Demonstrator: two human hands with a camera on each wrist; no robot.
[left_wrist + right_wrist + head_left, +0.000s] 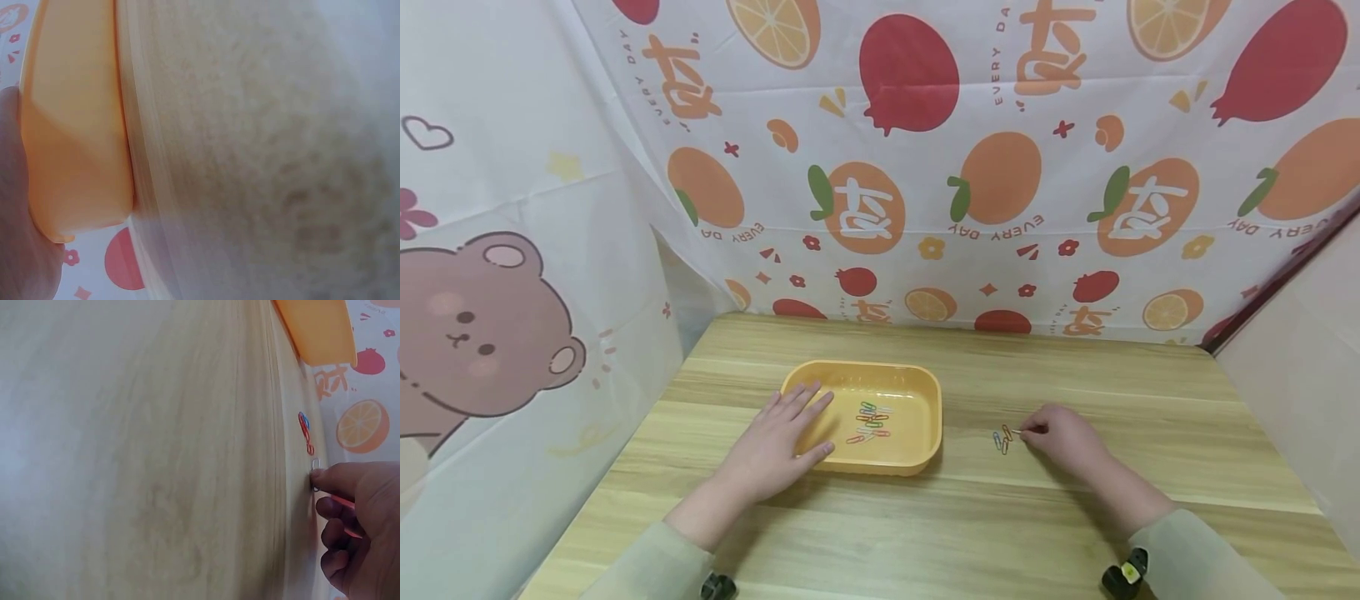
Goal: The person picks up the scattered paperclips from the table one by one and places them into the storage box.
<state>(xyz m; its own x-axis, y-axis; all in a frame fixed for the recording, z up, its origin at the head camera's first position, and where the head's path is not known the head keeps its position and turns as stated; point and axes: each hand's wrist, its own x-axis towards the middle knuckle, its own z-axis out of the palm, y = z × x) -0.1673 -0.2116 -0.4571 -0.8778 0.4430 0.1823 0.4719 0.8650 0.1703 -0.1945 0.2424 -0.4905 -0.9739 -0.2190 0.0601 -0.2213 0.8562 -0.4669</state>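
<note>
A yellow plastic tray (917,462) stands on the wooden table with several coloured paper clips (872,417) lying in a loose heap inside it. Over its left rim lies my left hand (775,442), fingers extended and spread, touching the tray. In the left wrist view, part of that hand (28,256) shows against the tray's outer wall (78,150). To the right of the tray, my right hand (1063,437) pinches a white paper clip (315,464) between thumb and finger at the tabletop. Just left of those fingertips lie a blue paper clip (997,441) and orange-red ones (1007,432).
The wooden table (925,533) ends at the back against a fruit-print cloth (925,233). A cloth with a bear (482,325) hangs on the left, and a pale panel (1292,358) stands on the right.
</note>
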